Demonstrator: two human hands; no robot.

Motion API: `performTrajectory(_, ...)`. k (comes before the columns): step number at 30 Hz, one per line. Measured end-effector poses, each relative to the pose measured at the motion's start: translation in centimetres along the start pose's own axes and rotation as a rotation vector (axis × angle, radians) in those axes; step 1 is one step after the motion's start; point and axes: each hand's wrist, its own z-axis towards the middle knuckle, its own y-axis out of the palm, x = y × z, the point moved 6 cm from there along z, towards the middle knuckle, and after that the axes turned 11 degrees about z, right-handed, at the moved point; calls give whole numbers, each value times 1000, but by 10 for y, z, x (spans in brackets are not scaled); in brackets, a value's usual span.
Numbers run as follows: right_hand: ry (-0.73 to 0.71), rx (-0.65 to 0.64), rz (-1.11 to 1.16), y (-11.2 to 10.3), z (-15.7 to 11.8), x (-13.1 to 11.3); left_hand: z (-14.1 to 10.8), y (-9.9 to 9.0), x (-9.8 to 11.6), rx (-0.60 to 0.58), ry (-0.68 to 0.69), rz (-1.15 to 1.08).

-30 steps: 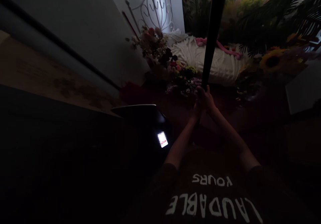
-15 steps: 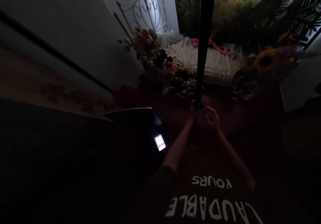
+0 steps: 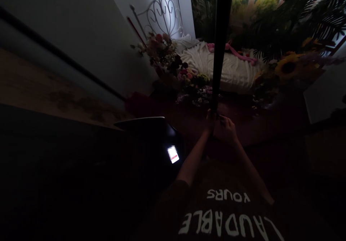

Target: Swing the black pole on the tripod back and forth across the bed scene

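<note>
From my remote seat I see the left hand closed round the lower part of a dark pole, which rises from the grip to the top of the view. Just beside it, the right hand has bent fingers at the pole's side; the gloom hides whether they pinch anything, so I can't tell. Nearer the body than both hands is a dark shirt with pale lettering. To the left of the grip, and nearer the body, I make out a bright, partly pixelated rectangle. Just beyond the grip lie small pale flowers; farther out are a white-covered bed and, beyond it to the left, a scrolled metal headboard. A sunflower stands well off to the right.
</note>
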Motion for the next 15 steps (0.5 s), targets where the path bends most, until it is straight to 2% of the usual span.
performTrajectory(3, 101, -11, 124, 1, 2, 2, -1, 1, -2, -3, -29, -15)
performTrajectory(5, 102, -14, 131, 1, 3, 0, -2, 1, -4, 0, -37, -12)
performTrajectory(11, 19, 9, -72, -1, -5, -1, -3, 1, -7, -3, -41, 30)
performTrajectory(15, 14, 91, -159, 1, -8, 5, -3, 2, -8, -3, -55, 34)
